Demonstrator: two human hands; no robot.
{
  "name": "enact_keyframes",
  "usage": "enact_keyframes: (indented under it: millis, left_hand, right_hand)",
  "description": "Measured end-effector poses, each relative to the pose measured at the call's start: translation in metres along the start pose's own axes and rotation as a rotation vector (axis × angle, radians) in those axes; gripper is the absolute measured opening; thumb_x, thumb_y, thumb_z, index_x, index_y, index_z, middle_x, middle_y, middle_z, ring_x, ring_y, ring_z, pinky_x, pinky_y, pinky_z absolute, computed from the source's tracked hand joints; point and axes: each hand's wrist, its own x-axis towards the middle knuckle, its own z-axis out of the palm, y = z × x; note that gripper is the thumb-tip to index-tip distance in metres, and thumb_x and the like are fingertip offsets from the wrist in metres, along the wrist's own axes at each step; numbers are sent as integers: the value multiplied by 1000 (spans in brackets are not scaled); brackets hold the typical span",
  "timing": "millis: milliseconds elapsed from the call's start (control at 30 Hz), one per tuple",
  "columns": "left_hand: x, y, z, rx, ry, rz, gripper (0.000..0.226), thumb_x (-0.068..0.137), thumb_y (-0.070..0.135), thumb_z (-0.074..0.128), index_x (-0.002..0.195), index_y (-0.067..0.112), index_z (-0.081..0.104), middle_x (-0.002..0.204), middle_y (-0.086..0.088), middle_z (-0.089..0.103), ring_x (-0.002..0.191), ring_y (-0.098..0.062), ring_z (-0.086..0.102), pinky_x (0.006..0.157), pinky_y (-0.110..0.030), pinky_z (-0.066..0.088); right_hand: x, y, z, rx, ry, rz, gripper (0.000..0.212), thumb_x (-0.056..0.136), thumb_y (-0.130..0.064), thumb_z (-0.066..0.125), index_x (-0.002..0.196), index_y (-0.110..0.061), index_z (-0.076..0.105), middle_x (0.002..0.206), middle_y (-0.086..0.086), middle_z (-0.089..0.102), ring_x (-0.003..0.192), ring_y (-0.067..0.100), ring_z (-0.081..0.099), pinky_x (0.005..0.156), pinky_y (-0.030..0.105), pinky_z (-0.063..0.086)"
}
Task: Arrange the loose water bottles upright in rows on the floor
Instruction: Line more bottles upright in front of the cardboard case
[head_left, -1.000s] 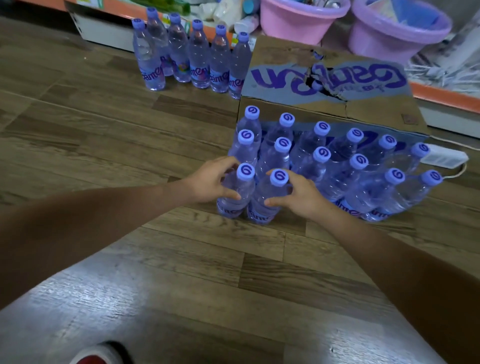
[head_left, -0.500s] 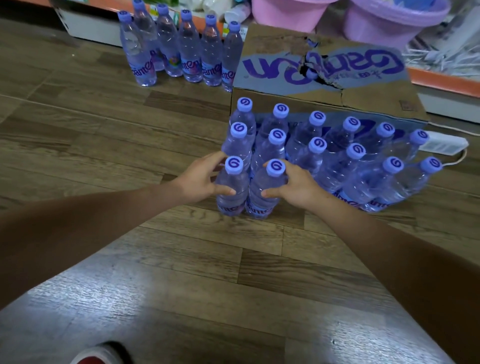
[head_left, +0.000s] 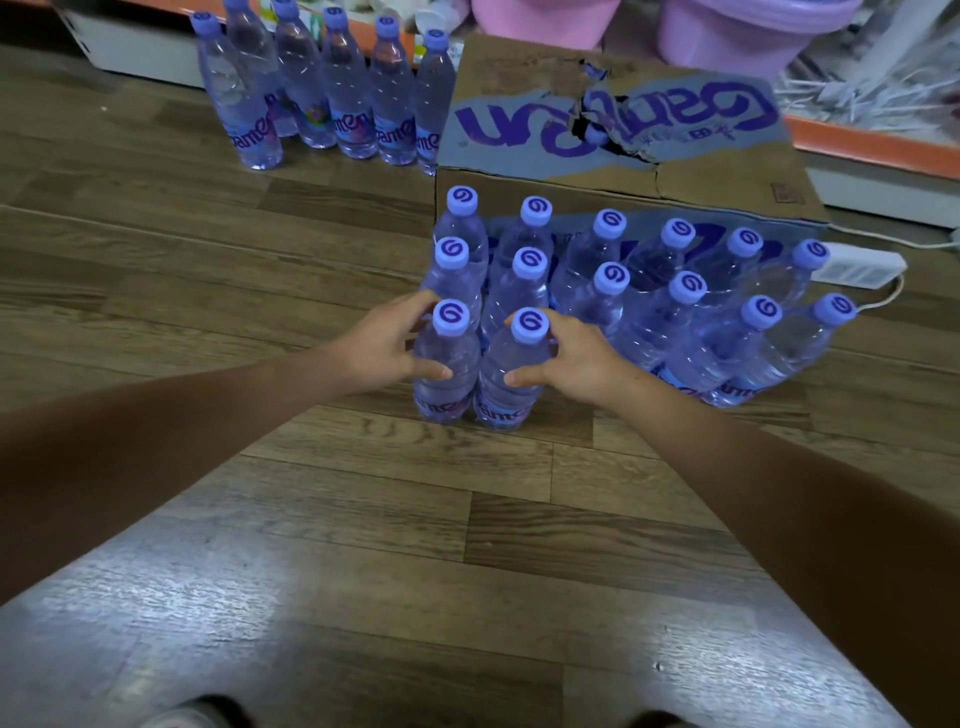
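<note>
Wood-plank floor (head_left: 218, 291) with glossy glare, pink and purple tubs (head_left: 748, 31) along an orange-edged shelf (head_left: 872, 143).

Single head view, looking forward-down, close over wood floor (head_left: 260, 312).

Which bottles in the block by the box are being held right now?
The two front bottles at its left end: left hand grips one, right hand the other.
</note>
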Motion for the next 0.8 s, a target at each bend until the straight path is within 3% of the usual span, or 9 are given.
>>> enact_keyframes:
  millis: [133,267,367,500,600,700,800]
  left_hand:
    - [-1,-2,-4,-66,-33,-32,68,69,2,76,127,12,43,129,-3,50,119,-16,51,96,-32,47]
    - [-1,1,-5,-60,-50,-51,67,70,2,76,126,13,42,130,-3,50,120,-17,51,99,-38,47]
    - [-2,2,-6,-40,-62,-76,66,69,1,76,125,10,41,130,-7,49,121,-20,50,101,-42,46]
    - [-3,9,-6,45,-82,-85,67,68,6,77,124,6,41,127,-11,52,118,-25,51,99,-43,46]
    - [-3,14,-6,147,-66,-77,73,57,24,74,120,6,43,120,-12,54,112,-28,53,95,-46,46]
    - [-2,18,-5,193,-74,-57,72,58,26,74,120,7,44,120,-11,54,111,-27,52,94,-43,46]
    - [1,18,-6,227,-86,-38,74,55,34,68,119,7,45,120,-10,55,111,-26,52,93,-42,46]
  right_hand:
    - [1,2,0,-17,6,-10,67,70,-21,80,130,-20,51,128,0,58,124,19,46,98,24,36]
    - [2,3,3,-25,18,-13,67,70,-25,80,129,-22,50,126,-2,59,124,20,48,105,31,39]
    - [2,1,5,-41,12,-9,68,70,-27,80,129,-23,48,125,-2,59,118,19,51,97,27,41]
    - [0,-2,1,-14,-36,53,65,72,-25,78,128,-27,45,125,-4,55,117,17,48,90,24,37]
    - [-3,-5,-1,-56,-62,84,69,73,-27,77,131,-28,40,125,-4,50,113,15,45,87,24,35]
    - [-8,-10,-12,-71,-148,128,74,72,-33,77,132,-29,36,127,-4,46,118,17,45,95,30,40]
    - [-13,-18,-49,-72,-63,122,59,73,-39,75,124,-24,49,115,-2,56,108,16,54,92,31,44]
